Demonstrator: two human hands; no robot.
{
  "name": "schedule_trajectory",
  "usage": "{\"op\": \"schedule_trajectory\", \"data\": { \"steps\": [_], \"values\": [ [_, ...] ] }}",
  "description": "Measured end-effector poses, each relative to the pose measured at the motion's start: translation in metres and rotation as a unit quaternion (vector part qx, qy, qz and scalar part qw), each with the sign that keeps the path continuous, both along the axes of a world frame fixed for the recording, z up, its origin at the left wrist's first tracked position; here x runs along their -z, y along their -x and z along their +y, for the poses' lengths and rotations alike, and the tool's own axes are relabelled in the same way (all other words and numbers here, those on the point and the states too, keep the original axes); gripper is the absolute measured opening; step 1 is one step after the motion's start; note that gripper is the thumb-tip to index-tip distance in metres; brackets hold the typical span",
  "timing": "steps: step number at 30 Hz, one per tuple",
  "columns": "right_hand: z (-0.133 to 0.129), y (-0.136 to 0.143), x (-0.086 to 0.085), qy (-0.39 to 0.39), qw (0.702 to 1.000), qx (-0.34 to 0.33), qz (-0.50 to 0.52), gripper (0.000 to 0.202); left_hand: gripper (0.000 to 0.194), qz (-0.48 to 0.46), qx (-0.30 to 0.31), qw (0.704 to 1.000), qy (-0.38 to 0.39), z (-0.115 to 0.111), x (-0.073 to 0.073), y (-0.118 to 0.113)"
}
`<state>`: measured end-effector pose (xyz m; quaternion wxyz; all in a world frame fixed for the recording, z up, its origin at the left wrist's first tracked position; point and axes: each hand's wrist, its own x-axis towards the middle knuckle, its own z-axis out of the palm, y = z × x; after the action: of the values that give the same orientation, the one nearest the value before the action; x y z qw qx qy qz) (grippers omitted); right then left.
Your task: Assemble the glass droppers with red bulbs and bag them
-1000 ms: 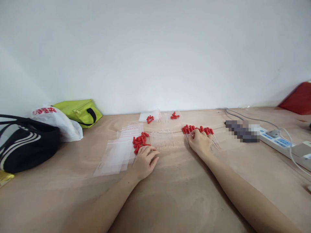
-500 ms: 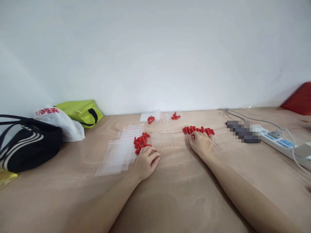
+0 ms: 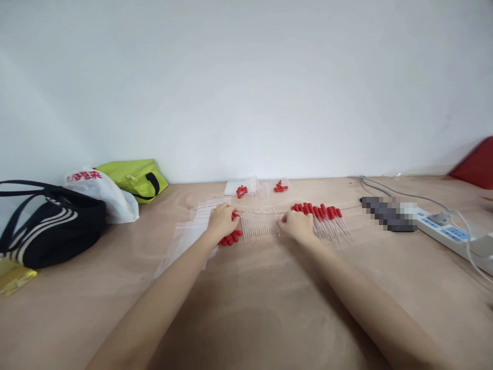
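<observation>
My left hand (image 3: 222, 221) reaches over a pile of small red caps (image 3: 230, 238), its fingers closed with red at the fingertips. Between my hands lies a row of thin white sticks like cotton swabs (image 3: 259, 225), side by side. My right hand (image 3: 297, 224) pinches at the right end of this row, where a swab meets the fingertips. To the right of that hand, several swabs with red caps (image 3: 322, 211) on their far ends lie fanned out. Clear zip bags (image 3: 179, 241) overlap beneath and left of my left hand.
At the back lie two small groups of red caps (image 3: 241, 191) with clear bags. On the left are a black bag (image 3: 61, 226), a white plastic bag (image 3: 110, 198) and a lime-green bag (image 3: 131, 174). A power strip (image 3: 442, 226) with cables stands right, beside a blurred dark object (image 3: 389, 214).
My left hand has moved forward onto the red caps and closed. My right hand has left the capped swabs and moved left to the end of the bare swab row.
</observation>
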<state>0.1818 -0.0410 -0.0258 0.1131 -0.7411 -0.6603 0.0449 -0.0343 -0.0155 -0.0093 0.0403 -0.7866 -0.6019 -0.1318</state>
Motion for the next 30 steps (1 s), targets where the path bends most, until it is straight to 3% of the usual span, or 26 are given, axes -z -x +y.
{"op": "schedule_trajectory", "data": {
  "steps": [5,10,18,21,24,27,30],
  "values": [
    [0.017,0.009,0.0,0.073,0.996,0.04,0.036,0.023,0.016,0.046,0.013,0.997,0.066,0.025,-0.001,-0.011],
    [0.026,0.011,-0.003,0.102,0.993,0.045,0.041,0.027,0.01,0.07,0.017,0.993,0.09,0.031,0.001,-0.011],
    [0.031,0.012,-0.003,0.133,0.989,0.027,0.052,0.028,0.009,0.026,0.075,0.997,0.005,0.024,0.0,-0.008],
    [0.028,0.013,-0.008,0.126,0.991,0.017,0.051,0.026,0.013,-0.045,0.118,0.99,-0.056,0.009,0.002,-0.005],
    [0.018,0.012,-0.018,0.098,0.994,0.01,0.043,0.027,0.014,-0.24,0.194,0.95,-0.057,-0.016,0.012,-0.005],
    [0.002,0.007,-0.021,0.036,0.998,-0.028,0.042,0.029,0.016,-0.416,0.187,0.888,0.054,-0.044,0.024,-0.009],
    [-0.017,0.001,-0.007,-0.078,0.986,-0.136,0.056,0.023,0.018,-0.51,0.16,0.834,0.138,-0.063,0.031,-0.013]
  ]
}}
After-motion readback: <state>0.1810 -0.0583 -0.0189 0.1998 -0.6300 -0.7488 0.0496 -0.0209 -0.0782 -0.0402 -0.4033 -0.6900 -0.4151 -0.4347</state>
